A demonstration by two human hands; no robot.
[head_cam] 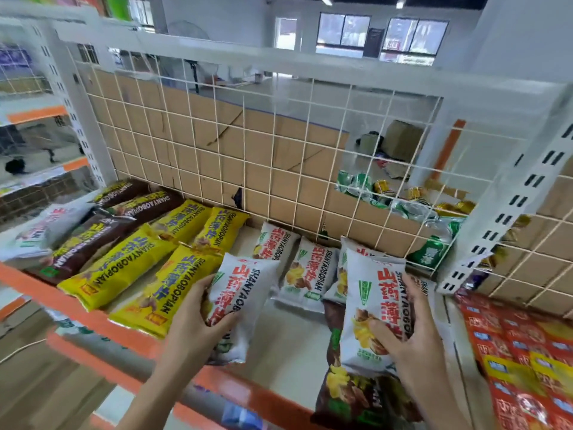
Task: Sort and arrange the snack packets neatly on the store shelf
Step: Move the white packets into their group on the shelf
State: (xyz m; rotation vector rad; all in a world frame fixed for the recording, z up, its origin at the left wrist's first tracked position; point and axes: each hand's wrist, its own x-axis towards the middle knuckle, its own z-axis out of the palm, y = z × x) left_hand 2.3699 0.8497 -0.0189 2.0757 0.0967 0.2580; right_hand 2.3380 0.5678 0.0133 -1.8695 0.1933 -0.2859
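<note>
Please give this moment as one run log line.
left hand: grips left white packet | right hand: grips right white packet | yellow packets: lying at left on shelf

I have a single view: the head camera, wide-angled, looks forward and down from close above the shelf's (288,342) orange front edge, facing its wire-grid back (248,144).

Packets (124,268) on shelf (288,346) w/ wire grid (273,144) behind, cans (403,203) behind grid, rt.
</note>
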